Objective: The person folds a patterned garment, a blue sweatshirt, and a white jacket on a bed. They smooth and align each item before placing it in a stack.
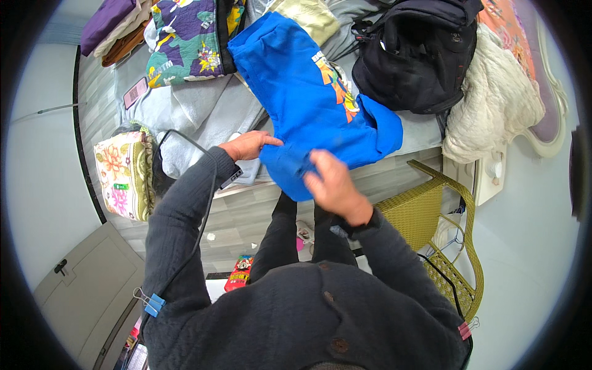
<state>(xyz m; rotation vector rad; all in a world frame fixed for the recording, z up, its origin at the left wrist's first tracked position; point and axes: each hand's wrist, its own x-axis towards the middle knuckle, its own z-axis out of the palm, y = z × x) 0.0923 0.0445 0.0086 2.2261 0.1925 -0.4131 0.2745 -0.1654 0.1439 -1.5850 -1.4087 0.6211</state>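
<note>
A blue sweatshirt (296, 88) with a bright printed front lies spread over the bed before me, one sleeve or edge hanging towards my legs. At its near left side my left hand (252, 144) pinches the blue cloth between thumb and fingers. My right hand (334, 185), blurred, is at the gathered end of the blue cloth; its fingers are curled there, and whether they grip it cannot be told. Under the sweatshirt is a grey blanket (194, 108). Beyond my left hand lies a folded camouflage-patterned quilted garment (185, 51).
A black backpack (416, 60) and a cream padded cloth (492, 97) lie at the right. A woven chair (411, 203) stands near my right arm. Floral folded bedding (121, 175) is at the left, near a phone-like pink card (135, 93). A black cable (203, 222) runs along my left arm.
</note>
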